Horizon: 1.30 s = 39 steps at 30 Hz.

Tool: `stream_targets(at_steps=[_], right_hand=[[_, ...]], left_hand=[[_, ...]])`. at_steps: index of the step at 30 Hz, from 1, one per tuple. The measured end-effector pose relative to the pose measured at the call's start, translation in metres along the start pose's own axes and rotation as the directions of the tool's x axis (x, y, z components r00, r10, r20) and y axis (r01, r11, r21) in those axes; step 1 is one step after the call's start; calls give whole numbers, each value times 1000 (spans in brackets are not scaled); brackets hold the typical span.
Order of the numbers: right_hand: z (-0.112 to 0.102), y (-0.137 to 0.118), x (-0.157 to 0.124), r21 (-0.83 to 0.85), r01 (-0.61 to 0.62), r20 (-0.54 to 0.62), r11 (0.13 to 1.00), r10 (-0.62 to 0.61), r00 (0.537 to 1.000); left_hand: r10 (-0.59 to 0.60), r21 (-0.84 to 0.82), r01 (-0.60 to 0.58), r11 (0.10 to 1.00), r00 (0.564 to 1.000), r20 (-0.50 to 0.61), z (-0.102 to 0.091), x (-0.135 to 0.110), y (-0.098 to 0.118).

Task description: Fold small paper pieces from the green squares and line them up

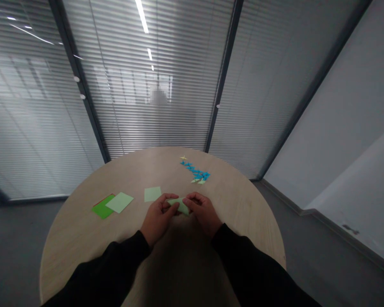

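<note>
A small light green sheet of folding paper point(181, 206), partly folded, is held between my two hands above the near middle of the table. My left hand point(159, 216) pinches its left side between thumb and fingers. On the opposite side, my right hand point(203, 212) grips the paper's upper right edge, thumb and forefinger together. The fingers cover parts of the paper, so its full shape is hidden. Just beyond my left hand lies a flat pale green square sheet point(152, 194).
On the round wooden table point(83, 238), a pale green sheet point(119, 202) overlaps a bright green stack of paper point(102, 208) at left. Farther back sit several small folded blue paper pieces point(198, 174) and a yellow one point(183, 157). Glass panels with blinds point(160, 123) stand behind.
</note>
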State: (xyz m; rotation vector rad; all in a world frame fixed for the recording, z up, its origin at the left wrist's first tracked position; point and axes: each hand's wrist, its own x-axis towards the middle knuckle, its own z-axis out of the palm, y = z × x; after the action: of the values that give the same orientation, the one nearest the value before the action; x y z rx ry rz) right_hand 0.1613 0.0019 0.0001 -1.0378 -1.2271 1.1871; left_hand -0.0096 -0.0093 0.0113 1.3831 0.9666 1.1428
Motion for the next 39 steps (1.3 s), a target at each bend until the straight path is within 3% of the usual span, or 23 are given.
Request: stream_targets(at_steps=[7, 18, 23, 26, 29, 39], right_hand=[[1, 1, 0, -28, 37, 19, 999, -36, 999], [4, -3, -4, -64, -5, 73, 998, 10, 997], [3, -1, -4, -61, -27, 88, 998, 32, 996], [3, -3, -4, -46, -16, 65, 999, 19, 998], [4, -5, -5, -42, -10, 49, 999, 12, 999], [5, 0, -5, -35, -31, 102, 999, 34, 994]], left_hand=[[32, -76, -42, 996, 991, -132, -4, 4, -1], [-61, -309, -11, 951, 973, -221, -5, 7, -7], [-57, -296, -11, 955, 974, -220, -5, 8, -5], [-81, -322, 24, 946, 983, -164, -3, 7, -5], [-81, -290, 45, 956, 990, -112, 0, 6, -6], [38, -33, -47, 998, 972, -231, 1, 7, -3]])
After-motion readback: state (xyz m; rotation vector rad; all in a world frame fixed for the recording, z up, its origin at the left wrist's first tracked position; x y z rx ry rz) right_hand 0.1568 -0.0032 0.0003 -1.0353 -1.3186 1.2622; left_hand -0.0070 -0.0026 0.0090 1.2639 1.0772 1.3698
